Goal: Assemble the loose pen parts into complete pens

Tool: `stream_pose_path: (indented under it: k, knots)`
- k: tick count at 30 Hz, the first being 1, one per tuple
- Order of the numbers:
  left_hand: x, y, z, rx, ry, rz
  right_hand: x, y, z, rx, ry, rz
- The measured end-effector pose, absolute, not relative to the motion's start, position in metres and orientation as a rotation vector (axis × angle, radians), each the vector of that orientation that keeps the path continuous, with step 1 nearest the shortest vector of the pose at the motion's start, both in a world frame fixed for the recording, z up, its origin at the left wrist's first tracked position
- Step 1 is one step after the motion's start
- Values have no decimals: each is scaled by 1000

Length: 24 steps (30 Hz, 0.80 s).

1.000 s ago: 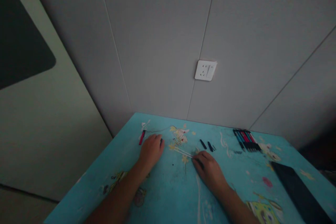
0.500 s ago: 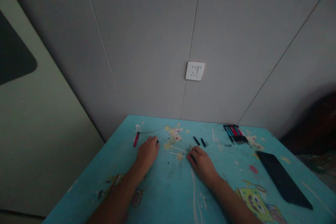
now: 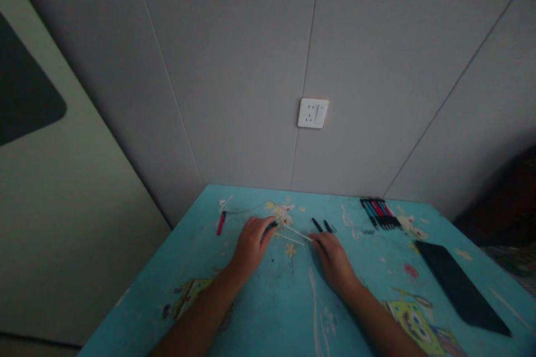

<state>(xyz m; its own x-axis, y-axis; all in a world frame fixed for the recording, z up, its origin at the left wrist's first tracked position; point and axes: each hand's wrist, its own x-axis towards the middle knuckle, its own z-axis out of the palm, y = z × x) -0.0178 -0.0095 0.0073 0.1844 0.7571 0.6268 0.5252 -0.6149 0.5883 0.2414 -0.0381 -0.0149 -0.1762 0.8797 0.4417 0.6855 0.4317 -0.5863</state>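
My left hand (image 3: 250, 242) is closed, its thumb and fingers pinching a small dark cylindrical piece (image 3: 271, 225), partly hidden by the fingers. Between my hands, my right hand (image 3: 333, 259) pinches the near end of a thin white stick (image 3: 297, 232), which points left toward the dark piece without clearly touching it. A second thin white stick (image 3: 288, 239) lies on the table just below it. Beyond my right hand rest two short black pen-like pieces (image 3: 322, 226). To the left of my left hand lies a red pen with a black end (image 3: 221, 224).
The table (image 3: 288, 312) has a blue cartoon-printed cover and meets a grey panelled wall with a white socket (image 3: 313, 113). At the back right is a row of black, blue and red pens (image 3: 380, 213). A flat dark board (image 3: 460, 287) lies at the right.
My left hand has moved right with the dark piece, toward the white sticks. My right hand now lifts one stick by its end. The view has shifted slightly.
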Motion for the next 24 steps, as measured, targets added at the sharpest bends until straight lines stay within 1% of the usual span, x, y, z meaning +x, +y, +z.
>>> stream_pose_path:
  k: [4, 9, 12, 16, 24]
  knots:
    - [-10, -12, 8, 1844, 1154, 1415, 245, -37, -13, -1297, -1913, 342]
    - [-4, -9, 8, 1149, 770, 1295, 247, -41, -7, -1245, -1845, 372]
    - [-4, -5, 6, 877, 651, 1296, 247, -43, -5, -1267, -1808, 346]
    - [-7, -2, 1, 755, 599, 1308, 248, -44, -4, -1284, -1784, 306]
    - [-7, -2, -2, 742, 583, 1296, 250, -44, -1, -1322, -1813, 323]
